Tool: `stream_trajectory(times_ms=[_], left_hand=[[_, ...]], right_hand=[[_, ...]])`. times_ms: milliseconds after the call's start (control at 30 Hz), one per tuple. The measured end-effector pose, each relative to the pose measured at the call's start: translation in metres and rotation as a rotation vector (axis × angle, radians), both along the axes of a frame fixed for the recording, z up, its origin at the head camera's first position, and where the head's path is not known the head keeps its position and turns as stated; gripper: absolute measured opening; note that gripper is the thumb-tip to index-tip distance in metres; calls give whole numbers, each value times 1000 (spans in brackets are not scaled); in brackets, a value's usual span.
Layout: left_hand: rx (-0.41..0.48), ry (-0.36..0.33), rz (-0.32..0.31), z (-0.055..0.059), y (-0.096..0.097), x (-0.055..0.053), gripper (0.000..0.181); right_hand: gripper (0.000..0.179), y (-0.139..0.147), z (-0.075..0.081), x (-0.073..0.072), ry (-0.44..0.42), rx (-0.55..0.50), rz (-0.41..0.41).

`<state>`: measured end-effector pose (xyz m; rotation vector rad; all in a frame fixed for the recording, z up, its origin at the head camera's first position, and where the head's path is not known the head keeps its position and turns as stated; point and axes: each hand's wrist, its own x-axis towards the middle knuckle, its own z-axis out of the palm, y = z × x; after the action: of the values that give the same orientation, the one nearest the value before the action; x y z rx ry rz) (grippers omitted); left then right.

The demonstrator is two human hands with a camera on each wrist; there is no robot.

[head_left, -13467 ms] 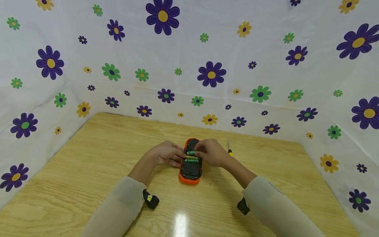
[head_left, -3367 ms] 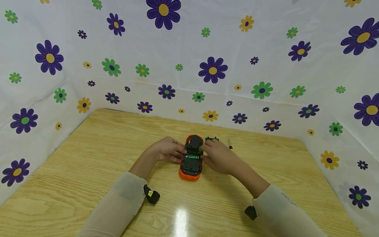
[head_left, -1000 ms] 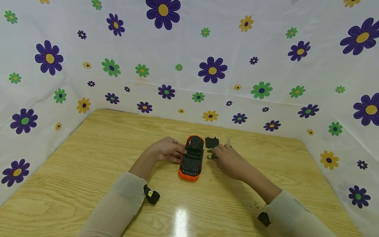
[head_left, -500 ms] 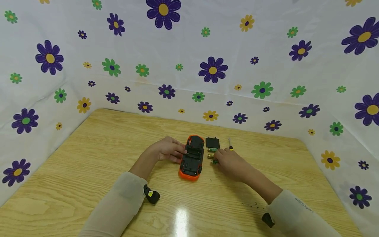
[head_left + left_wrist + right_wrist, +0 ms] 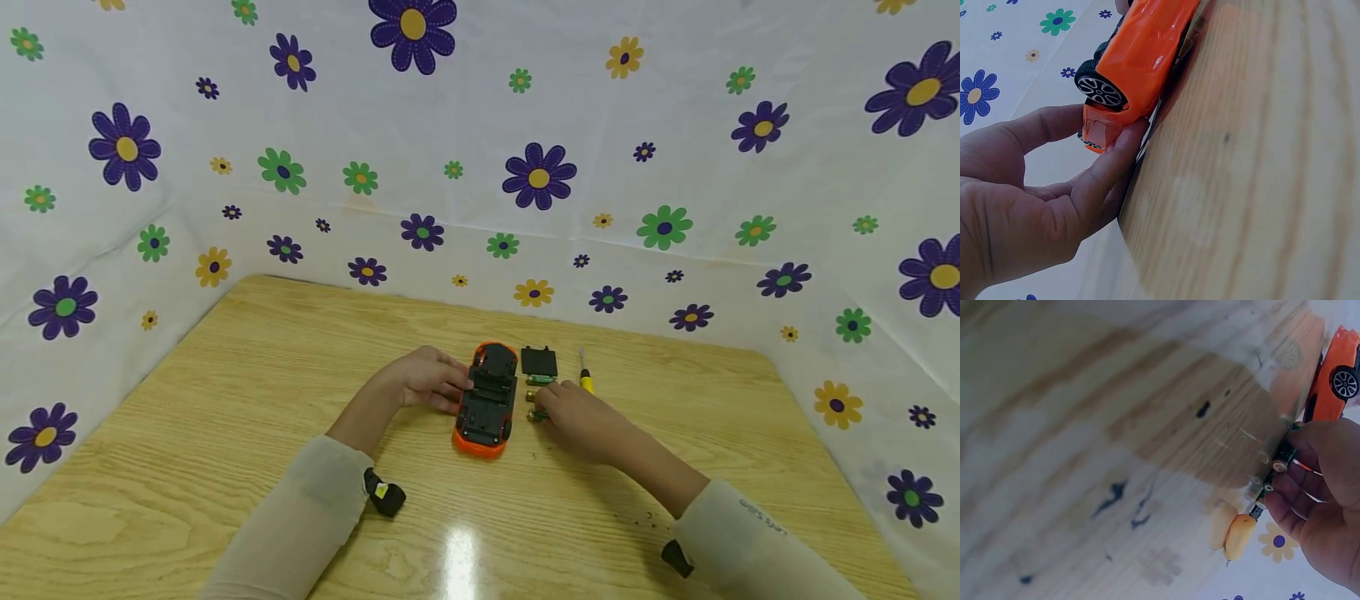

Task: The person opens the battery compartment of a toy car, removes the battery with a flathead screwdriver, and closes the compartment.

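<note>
An orange toy car (image 5: 483, 400) lies upside down, its black underside with bare battery slots facing up. My left hand (image 5: 427, 379) holds the car's left side between thumb and fingers; the left wrist view shows this grip on the orange body (image 5: 1147, 50). To the right of the car my right hand (image 5: 581, 417) pinches a battery (image 5: 1284, 455) low at the table. Two more batteries lie in a row beyond it: a green one (image 5: 541, 379) and another (image 5: 531, 396) partly hidden by the fingers.
A black battery cover (image 5: 538, 361) lies behind the batteries. A screwdriver (image 5: 586, 382) with a yellow handle lies to its right. The wooden table (image 5: 300, 350) meets a white flowered cloth (image 5: 465, 125) at the back and sides.
Earlier the batteries sat in the car; now they lie in a row right of it. Over the last second my right hand shifted slightly toward me, and a third battery came into view.
</note>
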<state>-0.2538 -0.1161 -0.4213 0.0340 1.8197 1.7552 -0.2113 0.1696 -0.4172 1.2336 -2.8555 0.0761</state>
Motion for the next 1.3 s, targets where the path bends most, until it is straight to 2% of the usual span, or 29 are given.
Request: stream_trajectory(times_ms=[233,400,567,833,1000,1133,1300], left_hand=[[4,3,-9,1,-1,1,44],[3,4,-12,0,-1,0,45],[-5,6,-1,0,-1,1,45],[-9,9,5,0,-1,1,47],[-6,12,1,0,-1,2,48],[-3,12,1,0,-1,1,48],[-2,-3,10,1,-1,1,47]], right_hand=[[11,1,9,-2,-17,-12,-11],[15,4,16,-10,-1,-53,-21],[18,9,19,-25,-25,-102,-62],[29,15,24,-55,-91,-96,-163],[34,14,22,-72,-149,-96,-214],[38,10,22,-82,-200,-106,-244],[41,2,26,-89,-241,-109,-244]])
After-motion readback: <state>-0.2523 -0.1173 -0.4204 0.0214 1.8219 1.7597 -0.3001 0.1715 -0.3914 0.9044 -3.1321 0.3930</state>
